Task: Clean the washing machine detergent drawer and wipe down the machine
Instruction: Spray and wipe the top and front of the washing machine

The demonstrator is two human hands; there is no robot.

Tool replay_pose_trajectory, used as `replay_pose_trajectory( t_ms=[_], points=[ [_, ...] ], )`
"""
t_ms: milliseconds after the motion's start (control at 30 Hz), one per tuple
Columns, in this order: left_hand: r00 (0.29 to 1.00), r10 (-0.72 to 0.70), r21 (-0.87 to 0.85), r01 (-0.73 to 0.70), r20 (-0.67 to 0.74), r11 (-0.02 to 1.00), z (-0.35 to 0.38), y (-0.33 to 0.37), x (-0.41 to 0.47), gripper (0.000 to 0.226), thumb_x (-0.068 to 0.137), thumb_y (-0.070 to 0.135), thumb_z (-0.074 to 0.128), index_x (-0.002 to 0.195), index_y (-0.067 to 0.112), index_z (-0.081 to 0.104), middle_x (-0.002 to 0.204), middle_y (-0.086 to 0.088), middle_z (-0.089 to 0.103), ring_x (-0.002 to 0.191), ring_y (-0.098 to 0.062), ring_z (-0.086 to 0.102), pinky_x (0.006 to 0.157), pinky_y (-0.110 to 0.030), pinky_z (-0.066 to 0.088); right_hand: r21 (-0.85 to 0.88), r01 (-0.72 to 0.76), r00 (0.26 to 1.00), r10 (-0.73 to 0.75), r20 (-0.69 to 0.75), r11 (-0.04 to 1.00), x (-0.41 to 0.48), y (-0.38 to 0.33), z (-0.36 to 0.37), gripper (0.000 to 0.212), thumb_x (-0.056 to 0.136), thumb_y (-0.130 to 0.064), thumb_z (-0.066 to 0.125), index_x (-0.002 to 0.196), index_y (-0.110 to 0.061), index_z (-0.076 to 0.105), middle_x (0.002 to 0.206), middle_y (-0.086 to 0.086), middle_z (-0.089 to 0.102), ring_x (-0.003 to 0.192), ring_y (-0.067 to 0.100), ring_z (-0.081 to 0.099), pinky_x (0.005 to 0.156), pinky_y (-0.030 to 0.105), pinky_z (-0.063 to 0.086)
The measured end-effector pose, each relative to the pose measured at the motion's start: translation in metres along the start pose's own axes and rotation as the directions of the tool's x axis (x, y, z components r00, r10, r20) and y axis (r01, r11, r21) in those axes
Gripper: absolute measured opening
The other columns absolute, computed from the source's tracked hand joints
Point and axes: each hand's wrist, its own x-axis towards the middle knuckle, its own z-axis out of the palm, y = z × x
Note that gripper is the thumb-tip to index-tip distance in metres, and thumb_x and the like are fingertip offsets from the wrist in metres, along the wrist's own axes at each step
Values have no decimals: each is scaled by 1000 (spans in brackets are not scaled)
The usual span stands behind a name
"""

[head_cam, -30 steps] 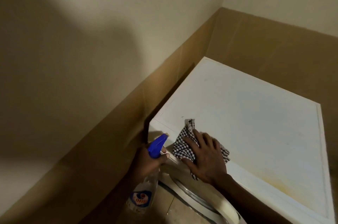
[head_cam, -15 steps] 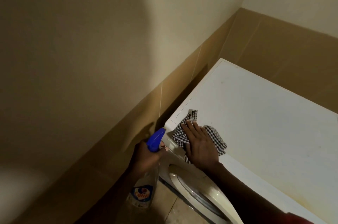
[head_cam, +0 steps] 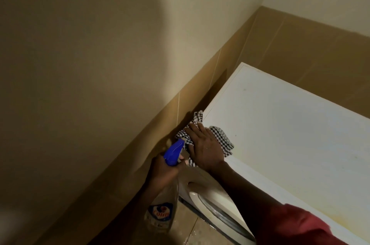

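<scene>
Step in hand: you are wiping down the white washing machine (head_cam: 290,144), I judge, at the front left corner of its flat top.
Right hand: your right hand (head_cam: 204,148) lies flat on the black-and-white checked cloth (head_cam: 222,138). The fingers (head_cam: 195,127) are straight and close together, and they press the cloth on the corner.
Left hand: your left hand (head_cam: 162,170) holds the clear plastic spray bottle with a blue trigger head (head_cam: 162,210), fingers curled round its neck, just beside the cloth.
Detergent drawer: not visible, so I cannot tell its state.
Next move: probably a long sweep to the right over the bare top, with even pressure.
In the way: the brown tiled wall (head_cam: 140,134) stands close on the left and leaves a narrow gap. The round door (head_cam: 216,210) is below your arm.
</scene>
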Motion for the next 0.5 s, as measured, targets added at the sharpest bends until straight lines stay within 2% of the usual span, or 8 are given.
replay_pose_trajectory(
  t_ms=[67,100,167,267,433,500],
  points=[
    [1000,-12,-37,12,16,999,0,0,1,25,79,19,79,88,35,62,81,16,65,78,4,61,69,-11,44,10,1,1000,-1,-10,1000,-7,2,3,63,89,-44,25,146,-19,40,153,7,36,144,28,29,118,46,23],
    [1000,-22,-51,23,14,998,-1,0,1,23,78,19,80,89,32,63,82,14,66,78,1,62,70,-12,45,7,-9,1000,10,-14,1000,-16,4,5,63,90,-43,27,146,-19,39,153,6,36,144,27,30,118,46,25],
    [999,-39,-52,40,11,998,-3,-2,2,21,77,20,80,93,21,67,83,4,70,80,-11,67,73,-18,49,5,-43,999,43,-28,999,-36,8,9,61,90,-41,31,146,-19,39,152,6,38,143,25,32,115,47,31],
    [997,-74,-56,75,18,996,-6,-3,3,23,77,21,80,95,14,69,85,0,72,83,-17,69,77,-27,53,0,-60,998,60,-17,998,-42,13,10,60,90,-39,33,146,-19,40,152,6,39,142,25,34,113,47,34],
    [992,-121,-76,124,46,989,-4,-8,5,21,78,21,79,93,13,69,86,-5,73,81,-19,71,82,-39,59,-16,-78,995,77,-61,997,-3,-1,3,61,90,-43,27,146,-20,40,152,7,38,142,28,33,115,45,27],
    [991,-125,-67,128,50,990,-4,-9,4,19,77,21,80,91,15,68,87,-7,73,82,-22,71,83,-41,58,-22,-84,994,83,-68,996,-12,-2,7,61,90,-43,28,145,-21,41,151,7,40,141,28,35,115,45,29]
  ],
)
